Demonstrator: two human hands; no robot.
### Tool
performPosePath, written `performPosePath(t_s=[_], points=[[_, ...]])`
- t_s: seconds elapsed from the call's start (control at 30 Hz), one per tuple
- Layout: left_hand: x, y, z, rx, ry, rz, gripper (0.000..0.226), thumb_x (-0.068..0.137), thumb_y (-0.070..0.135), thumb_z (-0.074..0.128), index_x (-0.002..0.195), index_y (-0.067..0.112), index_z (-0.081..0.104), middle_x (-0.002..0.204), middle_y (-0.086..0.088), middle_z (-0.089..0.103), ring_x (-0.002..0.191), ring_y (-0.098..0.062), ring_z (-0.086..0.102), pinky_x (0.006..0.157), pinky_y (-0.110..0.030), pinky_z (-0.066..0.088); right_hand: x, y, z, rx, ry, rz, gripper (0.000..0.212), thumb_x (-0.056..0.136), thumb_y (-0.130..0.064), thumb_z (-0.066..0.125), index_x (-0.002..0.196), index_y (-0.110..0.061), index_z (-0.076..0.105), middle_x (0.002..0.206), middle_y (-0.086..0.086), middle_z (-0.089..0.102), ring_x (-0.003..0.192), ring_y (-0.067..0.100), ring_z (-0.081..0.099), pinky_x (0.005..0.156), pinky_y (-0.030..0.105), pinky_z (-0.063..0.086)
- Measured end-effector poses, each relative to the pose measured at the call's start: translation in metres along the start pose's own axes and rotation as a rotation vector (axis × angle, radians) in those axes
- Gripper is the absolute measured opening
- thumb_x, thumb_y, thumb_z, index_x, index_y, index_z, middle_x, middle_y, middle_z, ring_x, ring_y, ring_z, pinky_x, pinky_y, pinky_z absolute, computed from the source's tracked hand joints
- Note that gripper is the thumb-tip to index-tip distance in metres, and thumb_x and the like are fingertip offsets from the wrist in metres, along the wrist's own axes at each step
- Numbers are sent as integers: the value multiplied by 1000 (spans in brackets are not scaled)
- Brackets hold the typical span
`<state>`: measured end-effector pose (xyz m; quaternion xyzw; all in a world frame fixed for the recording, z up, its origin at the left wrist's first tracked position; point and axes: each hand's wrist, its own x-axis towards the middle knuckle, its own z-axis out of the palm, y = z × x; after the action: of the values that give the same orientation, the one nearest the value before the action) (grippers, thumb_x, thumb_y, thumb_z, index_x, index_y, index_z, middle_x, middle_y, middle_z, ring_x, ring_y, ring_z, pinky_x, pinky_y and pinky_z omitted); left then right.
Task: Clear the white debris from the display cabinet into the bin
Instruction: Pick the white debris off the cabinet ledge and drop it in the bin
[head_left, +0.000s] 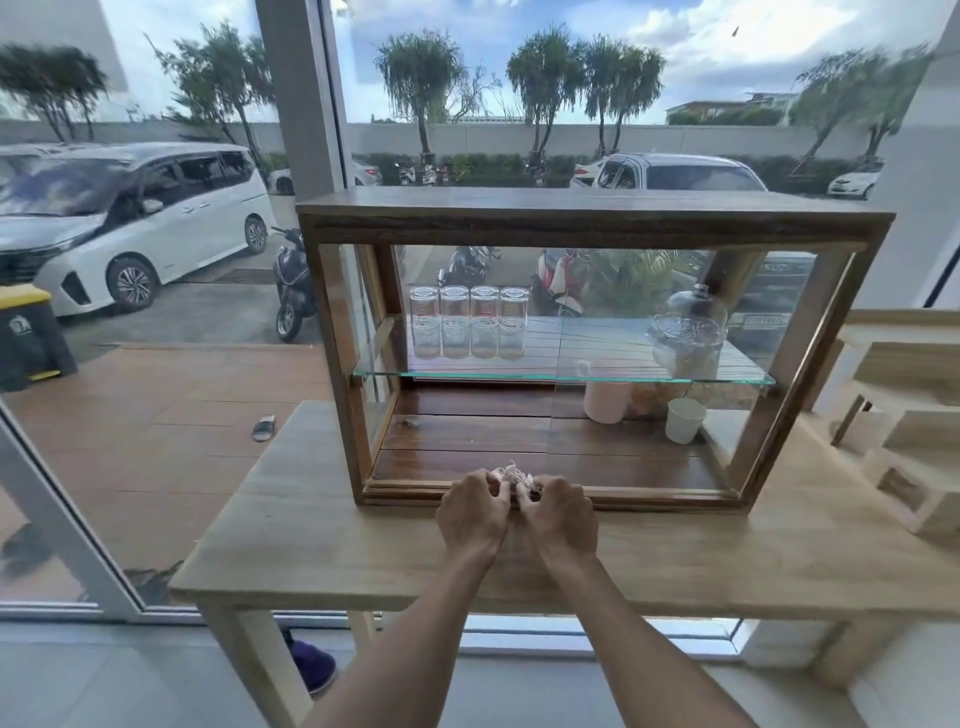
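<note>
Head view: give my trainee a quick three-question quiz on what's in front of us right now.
1. True or false: the white debris lies on the glass shelf.
2. How many clear glasses stand in the row on that shelf? A) two B) four C) six
3. Which hands are at the debris?

Key: 1. False, it lies at the front edge of the display cabinet floor. 2. B. 3. Both, left hand and right hand.

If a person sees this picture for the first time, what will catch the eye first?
Most likely the two hands, left hand and right hand, meeting at the front bottom edge of the wooden display cabinet, gathering a small clump of white debris. Next, the stacked glasses on the left of its glass shelf.
</note>
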<state>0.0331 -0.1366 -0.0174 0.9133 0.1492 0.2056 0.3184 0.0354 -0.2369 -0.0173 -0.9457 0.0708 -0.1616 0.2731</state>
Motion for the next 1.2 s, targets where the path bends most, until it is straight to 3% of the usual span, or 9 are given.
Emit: performPosePath(t_s=[0.43,0.77,1.2], points=[[4,-5,5,-20,-13,28,38,80,60,62,90,24,70,87,0,75,88,-22,69,70,-31,49,6,0,3,-27,13,-20,26,89,-43,62,95,-20,75,93,9,74,92,32,70,72,38,55],[0,-7,8,0,27,91,23,92,39,57,95,22,72,87,-4,75,84,-24,69,68,-34,52,8,0,1,-113,-9,-114,28,95,-40,53,93,-20,72,90,8,75,87,31,71,71,39,56],[-4,-33,-16,-23,111,128,18,92,35,62,92,22,74,76,0,74,68,-17,70,57,-28,48,-10,-11,-2,2,-22,-146,21,95,-37,58,93,-21,70,86,7,75,86,30,71,66,36,52]])
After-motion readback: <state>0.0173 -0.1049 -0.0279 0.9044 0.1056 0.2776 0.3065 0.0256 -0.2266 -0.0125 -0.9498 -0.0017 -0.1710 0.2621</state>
